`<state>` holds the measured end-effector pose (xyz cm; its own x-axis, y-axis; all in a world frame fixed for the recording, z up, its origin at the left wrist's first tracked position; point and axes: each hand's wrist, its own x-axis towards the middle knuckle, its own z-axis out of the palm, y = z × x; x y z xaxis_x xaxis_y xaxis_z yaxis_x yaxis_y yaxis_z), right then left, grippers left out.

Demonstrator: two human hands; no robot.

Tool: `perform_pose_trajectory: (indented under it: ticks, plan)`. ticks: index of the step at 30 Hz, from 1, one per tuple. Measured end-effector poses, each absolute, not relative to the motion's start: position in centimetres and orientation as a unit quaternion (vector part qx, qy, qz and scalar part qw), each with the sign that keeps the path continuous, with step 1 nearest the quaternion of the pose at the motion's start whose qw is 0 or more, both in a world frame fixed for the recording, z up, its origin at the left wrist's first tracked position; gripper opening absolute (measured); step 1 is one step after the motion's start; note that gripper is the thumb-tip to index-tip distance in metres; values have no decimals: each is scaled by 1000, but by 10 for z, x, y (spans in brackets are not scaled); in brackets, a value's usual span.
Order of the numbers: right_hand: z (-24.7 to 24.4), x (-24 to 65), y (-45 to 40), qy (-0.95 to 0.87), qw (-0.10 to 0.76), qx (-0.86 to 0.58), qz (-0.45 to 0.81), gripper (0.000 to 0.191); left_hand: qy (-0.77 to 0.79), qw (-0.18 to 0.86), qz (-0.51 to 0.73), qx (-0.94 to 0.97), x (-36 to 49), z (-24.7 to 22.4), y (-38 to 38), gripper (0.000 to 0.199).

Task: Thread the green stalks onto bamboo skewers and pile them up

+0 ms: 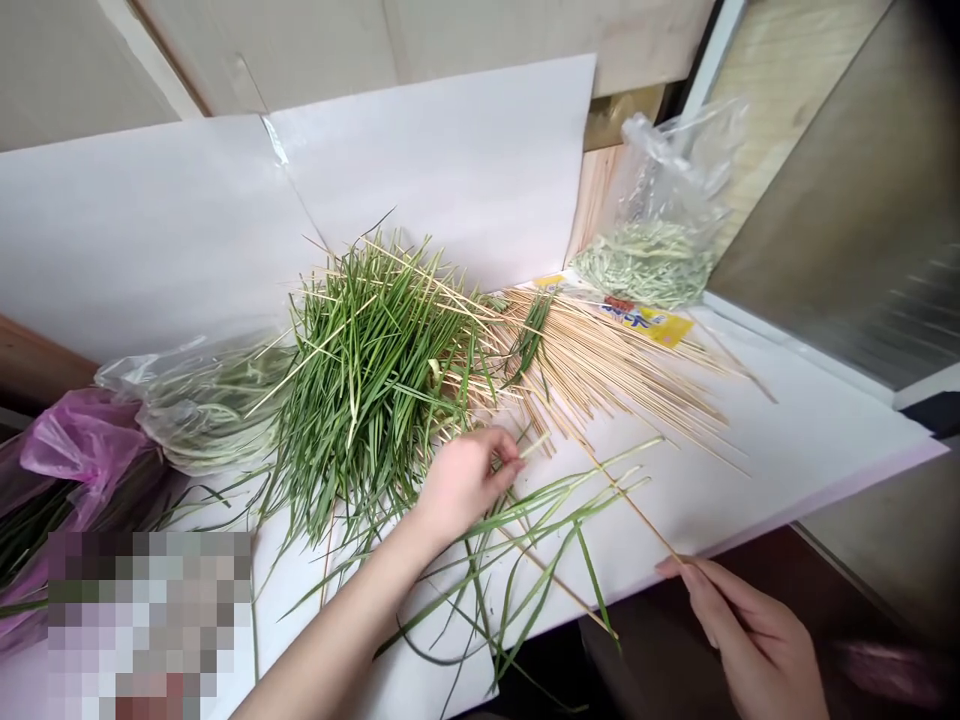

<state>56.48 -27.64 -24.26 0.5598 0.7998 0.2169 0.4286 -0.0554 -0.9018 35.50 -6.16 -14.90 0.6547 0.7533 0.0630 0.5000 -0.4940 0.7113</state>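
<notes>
My left hand (466, 478) is closed in a pinch on a garlic chive (535, 446), whose pale end sticks out past the fingertips. In my right hand (757, 630), thumb and fingers grip the near end of a thin bamboo skewer (639, 510), which slants away up and left over the table. Below and right of my left hand lie several loose garlic chives (559, 500), spread toward the table's front edge. Just behind that hand rises a tall heap of green garlic chives (367, 370) with skewers sticking out among the leaves.
Many bamboo skewers (637, 370) fan out to the right of the heap, some chives lying across them. A clear bag of pale green shreds (649, 262) stands at the back right. Another clear bag (217, 400) and a purple plastic bag (86, 440) are at left. White boards (435, 170) line the back.
</notes>
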Motion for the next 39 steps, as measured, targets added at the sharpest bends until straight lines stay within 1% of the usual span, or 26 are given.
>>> perform_pose_trajectory:
  ticks: [2, 4, 6, 8, 12, 16, 19, 39]
  plan:
    - [-241, 567, -276, -463, 529, -676, 222, 23, 365, 475, 292, 746, 334, -143, -61, 13]
    - [-237, 566, -274, -492, 500, -655, 282, 25, 356, 571, 380, 635, 313, -145, -63, 15]
    - [-232, 563, -273, -510, 462, -642, 339, 30, 357, 633, 426, 538, 297, -153, -68, 15]
    - [-228, 560, -272, -513, 444, -638, 363, 32, 366, 668, 447, 469, 290, -164, -72, 17]
    - [-228, 561, -272, -517, 449, -644, 340, 30, 380, 685, 459, 419, 292, -177, -72, 20]
    - [-232, 564, -273, -528, 453, -644, 318, 25, 395, 694, 447, 402, 294, -177, -70, 22]
    - [-234, 564, -273, -529, 454, -649, 306, 24, 406, 702, 437, 389, 293, -175, -71, 23]
    - [-232, 562, -274, -514, 456, -650, 325, 26, 387, 732, 416, 376, 293, -178, -75, 18]
